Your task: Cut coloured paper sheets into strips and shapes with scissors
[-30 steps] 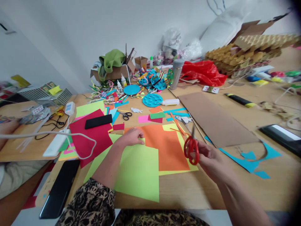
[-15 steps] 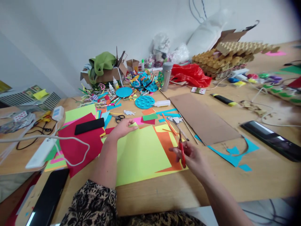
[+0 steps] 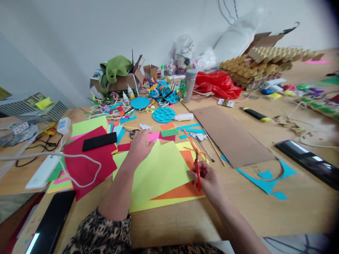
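My right hand point(image 3: 208, 178) is closed on red-handled scissors point(image 3: 197, 173), whose blades point away from me. Its thumb side touches the right edge of a yellow-green paper sheet point(image 3: 161, 173). At the sheet's far left corner, my left hand point(image 3: 141, 145) has its fingers closed on the paper's edge; the fingertips are partly hidden. Beneath the sheet, an orange paper point(image 3: 174, 193) and more yellow paper show at the right and front. Just beyond the hands lie green, pink and red paper pieces.
A brown cardboard piece point(image 3: 233, 137) lies to the right, beside blue scraps. Red paper point(image 3: 87, 165) bears a black phone-like object on the left. A grey bottle point(image 3: 190, 86), blue discs and craft bits stand farther back. A black-handled pair of scissors point(image 3: 134, 133) is near my left hand.
The yellow-green sheet has turned and its right edge has lifted, showing more orange at the front. My right hand has moved left with the scissors to the sheet's edge.
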The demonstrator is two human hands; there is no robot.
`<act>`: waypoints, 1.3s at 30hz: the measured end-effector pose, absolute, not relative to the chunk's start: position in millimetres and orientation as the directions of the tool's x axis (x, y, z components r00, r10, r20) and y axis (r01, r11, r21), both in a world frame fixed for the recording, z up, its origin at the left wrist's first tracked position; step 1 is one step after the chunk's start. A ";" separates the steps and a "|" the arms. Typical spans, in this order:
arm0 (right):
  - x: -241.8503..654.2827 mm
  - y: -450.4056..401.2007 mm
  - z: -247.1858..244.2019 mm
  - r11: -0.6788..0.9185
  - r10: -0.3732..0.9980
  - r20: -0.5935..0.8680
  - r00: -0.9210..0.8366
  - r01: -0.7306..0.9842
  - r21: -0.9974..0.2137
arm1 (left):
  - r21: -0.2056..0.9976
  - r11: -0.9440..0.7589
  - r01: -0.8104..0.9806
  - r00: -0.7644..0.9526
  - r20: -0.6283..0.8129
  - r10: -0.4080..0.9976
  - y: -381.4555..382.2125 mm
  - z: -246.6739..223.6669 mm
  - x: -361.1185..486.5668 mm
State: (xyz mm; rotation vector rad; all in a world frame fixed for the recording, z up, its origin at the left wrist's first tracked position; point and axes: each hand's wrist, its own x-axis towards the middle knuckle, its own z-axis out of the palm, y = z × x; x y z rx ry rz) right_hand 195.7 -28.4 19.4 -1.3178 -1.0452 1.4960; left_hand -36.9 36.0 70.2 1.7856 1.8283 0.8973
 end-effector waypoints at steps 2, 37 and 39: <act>194.3 -25.8 22.0 -0.279 0.960 -0.272 -0.071 -0.108 -0.954 | 0.846 -0.024 0.533 0.047 -0.001 0.999 -2.2 79.8 -15.6; 228.4 -107.1 35.8 -0.614 0.674 -0.671 -0.310 0.271 -0.741 | 0.393 0.397 -0.830 0.027 -0.682 0.731 -60.7 16.7 97.2; 224.6 -106.9 34.6 -0.619 0.674 -0.668 -0.315 0.251 -0.744 | 0.399 0.405 -0.823 0.035 -0.676 0.736 -60.9 16.8 97.6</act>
